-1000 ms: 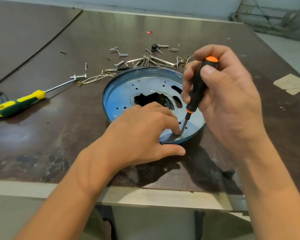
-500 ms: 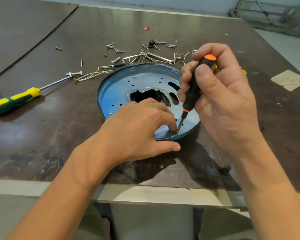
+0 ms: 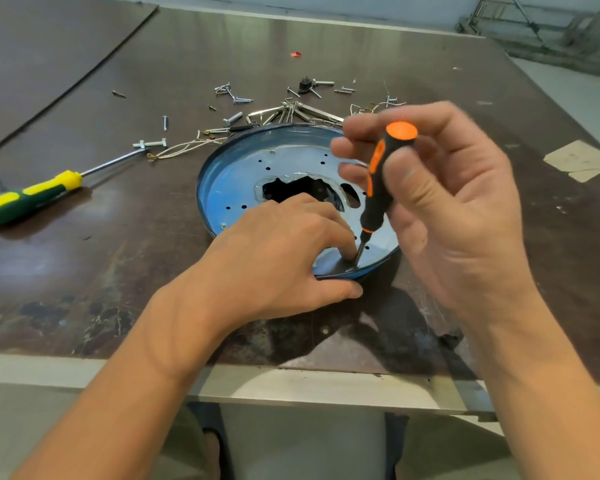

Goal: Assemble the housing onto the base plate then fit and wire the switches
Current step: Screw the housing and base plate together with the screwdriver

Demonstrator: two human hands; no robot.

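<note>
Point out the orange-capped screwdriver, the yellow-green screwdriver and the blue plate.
orange-capped screwdriver [image 3: 378, 202]: head view, black grip.
yellow-green screwdriver [image 3: 32, 195]: head view, middle of handle.
blue plate [image 3: 234, 180]: head view, bare left floor.

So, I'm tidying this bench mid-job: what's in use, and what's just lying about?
In use: blue plate, held by left hand; orange-black screwdriver in right hand, tip at the plate's near rim.
Lying about: yellow-green screwdriver; loose screws; wires; red scrap; paper scraps.

The left hand [image 3: 278, 251] covers the near rim of the blue plate [image 3: 236, 181], and its fingertips hide whatever sits under the small screwdriver's [image 3: 378, 188] tip (no screw can be made out). Left of the plate, the yellow-green screwdriver's [image 3: 25, 197] handle end meets the picture's edge. Beyond the plate, the loose fasteners [image 3: 236, 98] are too small to sort.
</note>
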